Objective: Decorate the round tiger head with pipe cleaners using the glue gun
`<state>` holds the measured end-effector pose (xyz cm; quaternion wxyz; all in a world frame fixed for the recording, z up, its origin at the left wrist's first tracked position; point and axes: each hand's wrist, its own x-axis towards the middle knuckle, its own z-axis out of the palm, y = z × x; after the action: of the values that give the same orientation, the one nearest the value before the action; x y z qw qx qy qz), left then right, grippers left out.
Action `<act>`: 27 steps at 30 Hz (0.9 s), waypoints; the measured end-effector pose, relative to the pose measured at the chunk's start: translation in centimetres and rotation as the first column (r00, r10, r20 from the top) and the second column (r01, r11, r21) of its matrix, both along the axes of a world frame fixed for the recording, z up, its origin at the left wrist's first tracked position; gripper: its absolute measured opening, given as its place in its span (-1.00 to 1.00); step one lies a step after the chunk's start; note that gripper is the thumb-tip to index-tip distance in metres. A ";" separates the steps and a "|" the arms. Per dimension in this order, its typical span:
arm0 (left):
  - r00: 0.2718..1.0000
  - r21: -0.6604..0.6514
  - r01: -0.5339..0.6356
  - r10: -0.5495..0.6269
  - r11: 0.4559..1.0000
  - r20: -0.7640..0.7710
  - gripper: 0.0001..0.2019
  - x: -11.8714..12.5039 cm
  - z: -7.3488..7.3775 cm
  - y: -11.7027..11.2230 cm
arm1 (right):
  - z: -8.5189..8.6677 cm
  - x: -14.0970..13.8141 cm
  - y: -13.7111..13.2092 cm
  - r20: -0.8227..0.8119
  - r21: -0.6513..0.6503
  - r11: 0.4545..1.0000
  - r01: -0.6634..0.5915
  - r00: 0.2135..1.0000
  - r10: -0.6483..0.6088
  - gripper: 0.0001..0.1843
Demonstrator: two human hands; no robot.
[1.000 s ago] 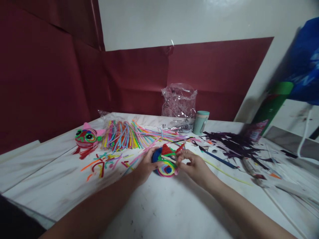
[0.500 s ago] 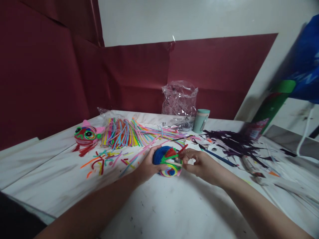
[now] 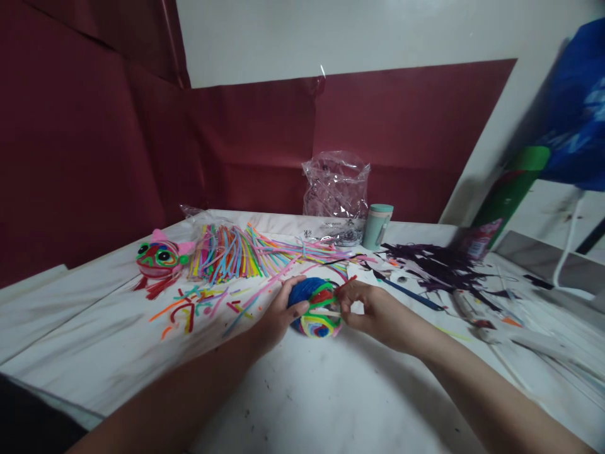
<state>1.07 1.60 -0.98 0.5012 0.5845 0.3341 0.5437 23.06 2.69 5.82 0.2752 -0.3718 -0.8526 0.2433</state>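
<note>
A multicoloured pipe-cleaner figure [image 3: 316, 309], blue on top with green, red and yellow coils, rests just above the white table [image 3: 331, 391] at the centre. My left hand [image 3: 276, 315] wraps round its left side, thumb on the front. My right hand [image 3: 366, 309] pinches a red pipe-cleaner end [image 3: 345, 282] sticking out of the figure's right side, fingers closed on it.
A heap of coloured pipe cleaners [image 3: 236, 252] and cut scraps [image 3: 193, 306] lies to the left, beside a finished pink and red pipe-cleaner animal [image 3: 158, 260]. Behind stand a clear plastic bag [image 3: 336, 195] and a mint cup [image 3: 377, 226]. Dark purple strands [image 3: 430, 265] spread at right.
The figure has turned in my hands, its blue side rolling up. My right fingers stay pinched at its right edge. The view drifted slightly.
</note>
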 end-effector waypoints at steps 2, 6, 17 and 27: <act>1.000 -0.014 -0.006 0.006 1.000 -0.008 -0.37 0.1 0.1 -0.1 | -0.1 -0.1 0.0 -0.005 0.000 1.000 0.006 1.000 -0.006 -0.91; 0.998 -0.023 -0.041 0.040 0.999 -0.048 -0.30 0.2 0.4 0.0 | -0.3 -0.2 0.3 -0.027 0.006 1.000 0.000 1.000 0.000 -0.93; 0.996 -0.035 0.017 -0.014 0.999 0.093 -0.43 -0.5 -0.5 1.4 | 0.0 -0.9 -0.3 -0.025 0.021 0.999 -0.032 0.999 0.032 -0.80; 0.998 -0.028 -0.051 0.052 0.998 0.046 -0.48 -1.1 -1.6 2.2 | -1.0 -2.3 0.1 -0.049 -0.274 0.954 0.126 0.988 -0.145 -0.82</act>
<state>-0.01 3.82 -2.55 0.5024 0.5560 0.3443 0.5656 20.72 2.81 4.78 0.2671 -0.4549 -0.7741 0.3502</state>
